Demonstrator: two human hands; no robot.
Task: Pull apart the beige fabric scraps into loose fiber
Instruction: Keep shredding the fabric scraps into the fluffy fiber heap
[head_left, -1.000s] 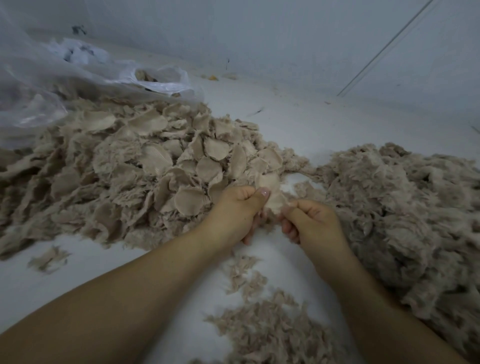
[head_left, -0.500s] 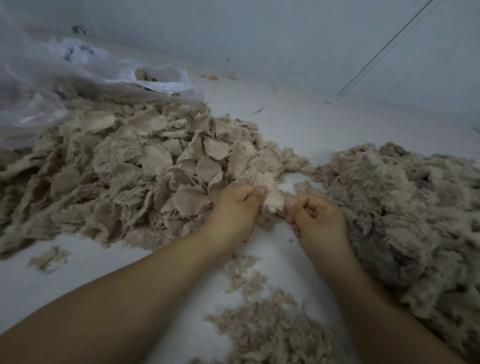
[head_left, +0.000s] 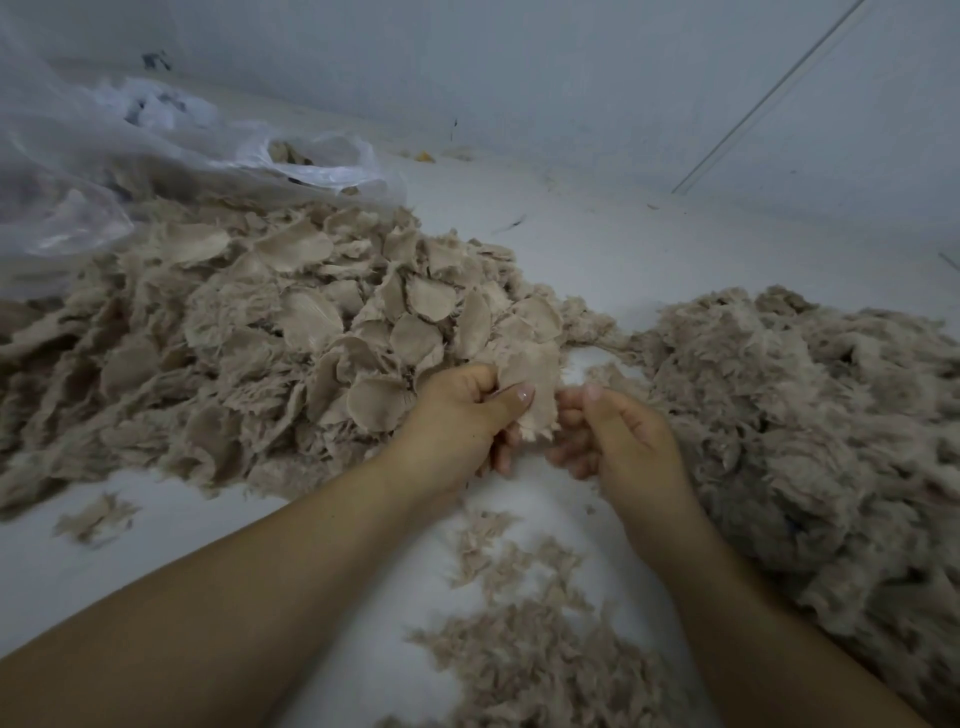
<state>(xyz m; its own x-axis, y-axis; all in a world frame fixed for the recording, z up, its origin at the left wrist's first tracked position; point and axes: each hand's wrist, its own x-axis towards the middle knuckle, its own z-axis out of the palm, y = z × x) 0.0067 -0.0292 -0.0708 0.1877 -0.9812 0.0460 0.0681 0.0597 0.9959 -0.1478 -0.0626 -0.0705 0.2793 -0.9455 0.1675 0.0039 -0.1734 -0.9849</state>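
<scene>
Scrap of beige fabric sits between the two hands near the middle of the view, at the foot of the big scrap heap. The left hand pinches it, thumb pressed flat on its face and the other fingers curled behind. The right hand is just beside the scrap's right edge with its fingers curled in toward the palm and thumb up; whether they pinch a wisp of fibre or hold nothing, I cannot tell, as the fingertips are blurred.

The heap of whole scraps spreads from about nine to eleven o'clock of the hands. A mound of loosened fibre fills the side from one to four o'clock, and smaller tufts lie at six o'clock between the forearms. A clear plastic bag lies at ten o'clock behind the heap.

The step in hand looks like teasing this one scrap apart. Much of the heap remains whole, so the task seems partway through. Next, the right hand likely needs a firm pinch on the frayed edge and a pull away from the left, toward three o'clock.
</scene>
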